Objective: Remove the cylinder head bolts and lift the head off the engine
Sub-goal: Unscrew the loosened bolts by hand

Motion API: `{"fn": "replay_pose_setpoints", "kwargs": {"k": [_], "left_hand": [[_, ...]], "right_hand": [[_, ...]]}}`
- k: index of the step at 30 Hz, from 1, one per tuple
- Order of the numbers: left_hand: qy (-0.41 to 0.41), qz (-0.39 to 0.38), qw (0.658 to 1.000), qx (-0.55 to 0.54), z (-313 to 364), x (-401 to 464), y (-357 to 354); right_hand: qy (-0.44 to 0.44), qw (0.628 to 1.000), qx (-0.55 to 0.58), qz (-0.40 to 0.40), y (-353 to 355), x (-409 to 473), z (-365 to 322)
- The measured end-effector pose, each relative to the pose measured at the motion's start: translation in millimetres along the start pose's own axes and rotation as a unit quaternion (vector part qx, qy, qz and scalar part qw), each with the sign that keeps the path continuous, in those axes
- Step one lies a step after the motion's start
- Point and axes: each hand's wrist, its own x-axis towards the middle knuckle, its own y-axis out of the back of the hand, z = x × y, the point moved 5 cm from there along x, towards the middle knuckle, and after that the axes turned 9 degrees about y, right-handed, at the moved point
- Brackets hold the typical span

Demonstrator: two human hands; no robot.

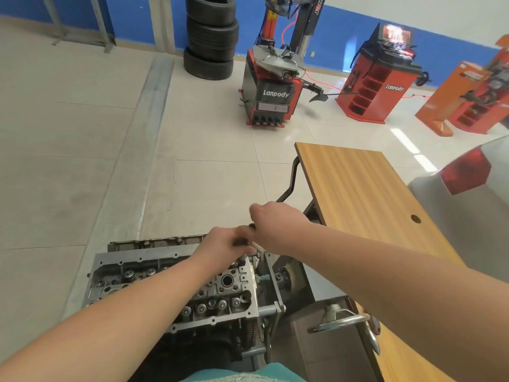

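Two hands meet at the far right corner of the cylinder head [176, 282], still seated on the engine. Left hand [220, 246] steadies the tool over a bolt; right hand [272, 224] grips the handle (blurred). Keep square, pull evenly

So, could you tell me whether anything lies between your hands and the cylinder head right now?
Nothing visible does. Both the left hand and the right hand are at the far right corner of the cylinder head, gripping a blurred tool. The wooden table stands alongside, to the right.
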Motion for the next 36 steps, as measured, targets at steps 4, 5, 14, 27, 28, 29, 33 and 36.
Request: {"fn": "replay_pose_setpoints", "kwargs": {"k": [4,5,14,27,28,29,33,36], "left_hand": [[-0.001,0.024,0.999,-0.047,0,-1,3],[-0.007,0.006,1.0,-0.029,1,0,3],[-0.017,-0.012,0.999,0.047,2,-1,1],[-0.02,-0.014,0.997,0.073,0,1,0],[-0.012,-0.004,0.999,0.051,0,0,1],[-0.006,0.007,1.0,0.03,0,0,2],[-0.011,0.012,1.0,0.001,1,0,1],[-0.018,-0.038,0.998,0.053,1,-1,-3]], "right_hand": [[-0.014,0.999,-0.016,-0.026,-6,4,-3],[0.009,0.999,-0.027,-0.03,-6,3,-5],[0.037,0.999,0.028,-0.002,3,-6,-5],[0.055,0.997,0.047,0.012,7,-4,-5],[0.014,0.999,0.032,0.016,7,-1,-3],[-0.015,1.0,-0.003,0.008,6,2,-3],[0.009,0.998,-0.056,-0.032,0,5,-10],[0.116,0.991,-0.048,-0.039,1,0,-12]]}}
